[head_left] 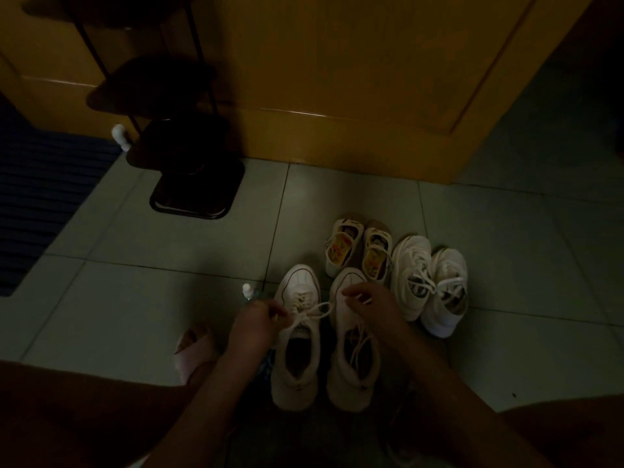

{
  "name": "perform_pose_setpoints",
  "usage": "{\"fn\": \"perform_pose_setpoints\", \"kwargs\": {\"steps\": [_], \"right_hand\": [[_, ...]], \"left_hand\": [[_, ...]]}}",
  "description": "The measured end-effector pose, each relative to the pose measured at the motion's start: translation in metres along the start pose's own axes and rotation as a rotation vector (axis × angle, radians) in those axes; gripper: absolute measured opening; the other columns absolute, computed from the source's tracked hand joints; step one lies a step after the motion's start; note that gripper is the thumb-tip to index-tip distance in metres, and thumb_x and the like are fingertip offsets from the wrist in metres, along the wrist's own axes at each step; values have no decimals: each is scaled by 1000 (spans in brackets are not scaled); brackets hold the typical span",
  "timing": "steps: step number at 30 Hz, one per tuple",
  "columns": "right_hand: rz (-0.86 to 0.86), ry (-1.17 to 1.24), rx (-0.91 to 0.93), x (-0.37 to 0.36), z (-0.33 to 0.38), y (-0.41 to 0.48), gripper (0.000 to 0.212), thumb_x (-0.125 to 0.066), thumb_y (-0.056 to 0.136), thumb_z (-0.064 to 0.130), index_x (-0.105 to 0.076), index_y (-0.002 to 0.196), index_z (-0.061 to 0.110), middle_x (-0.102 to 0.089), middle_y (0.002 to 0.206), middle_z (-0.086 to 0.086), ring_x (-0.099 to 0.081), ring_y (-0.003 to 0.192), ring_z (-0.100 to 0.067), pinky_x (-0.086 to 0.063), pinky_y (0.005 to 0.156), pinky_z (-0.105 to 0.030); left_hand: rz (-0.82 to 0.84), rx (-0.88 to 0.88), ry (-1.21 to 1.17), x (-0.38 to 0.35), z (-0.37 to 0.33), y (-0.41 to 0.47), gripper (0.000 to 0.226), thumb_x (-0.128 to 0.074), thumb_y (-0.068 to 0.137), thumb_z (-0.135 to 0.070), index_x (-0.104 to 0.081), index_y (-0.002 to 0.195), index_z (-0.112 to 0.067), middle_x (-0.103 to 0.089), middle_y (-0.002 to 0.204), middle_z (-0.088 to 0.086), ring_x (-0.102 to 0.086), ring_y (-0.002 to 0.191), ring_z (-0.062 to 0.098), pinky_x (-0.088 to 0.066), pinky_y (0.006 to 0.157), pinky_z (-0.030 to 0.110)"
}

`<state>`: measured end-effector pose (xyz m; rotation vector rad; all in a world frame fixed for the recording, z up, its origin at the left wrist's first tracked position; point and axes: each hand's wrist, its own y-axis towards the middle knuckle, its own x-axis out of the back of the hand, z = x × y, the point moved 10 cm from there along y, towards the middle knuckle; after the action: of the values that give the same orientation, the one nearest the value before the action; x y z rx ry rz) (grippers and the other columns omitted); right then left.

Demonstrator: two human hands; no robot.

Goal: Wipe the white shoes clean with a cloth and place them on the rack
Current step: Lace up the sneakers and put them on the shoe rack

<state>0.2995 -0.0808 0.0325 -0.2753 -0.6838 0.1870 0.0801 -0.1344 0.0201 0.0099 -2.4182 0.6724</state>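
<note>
Two white lace-up shoes stand side by side on the tiled floor in front of me, the left shoe (297,352) and the right shoe (353,359). My left hand (253,324) pinches the left shoe's lace (314,314) at its left side. My right hand (369,304) hovers over the toe of the right shoe, fingers pinched on the other lace end. A dark tiered shoe rack (182,153) stands at the back left against the wooden cabinet. No cloth shows clearly.
Another white sneaker pair (429,285) and a small pair with yellow insoles (358,251) sit behind. A bottle with a white cap (248,292) stands left of my left hand. A dark blue mat (40,197) lies far left. My foot in a pink slipper (194,349) rests at lower left.
</note>
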Motion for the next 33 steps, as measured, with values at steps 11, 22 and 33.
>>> {"fn": "perform_pose_setpoints", "kwargs": {"steps": [11,22,33], "right_hand": [[221,-218,-140,22,-36,-12,29,-71,79,31,-65,91,6,-59,71,3,-52,58,-4,-41,49,-14],[209,-344,-13,9,-27,-16,30,-74,75,36,-69,82,8,-69,90,-14,-63,83,-24,-40,64,-24],[101,2,-149,23,-34,-6,7,-63,85,11,-62,82,5,-57,67,-3,-52,65,-12,-47,65,-27]], "left_hand": [[131,-316,7,-43,-74,-7,16,-62,86,-10,-70,100,-11,-69,103,3,-63,98,17,-49,87,29],[160,-362,151,-95,-81,-10,35,-59,88,-13,-59,122,-17,-57,126,6,-57,111,20,-47,93,29],[119,-403,218,-101,-84,-8,30,-56,90,-18,-62,119,-14,-55,125,10,-56,110,26,-45,95,33]]}}
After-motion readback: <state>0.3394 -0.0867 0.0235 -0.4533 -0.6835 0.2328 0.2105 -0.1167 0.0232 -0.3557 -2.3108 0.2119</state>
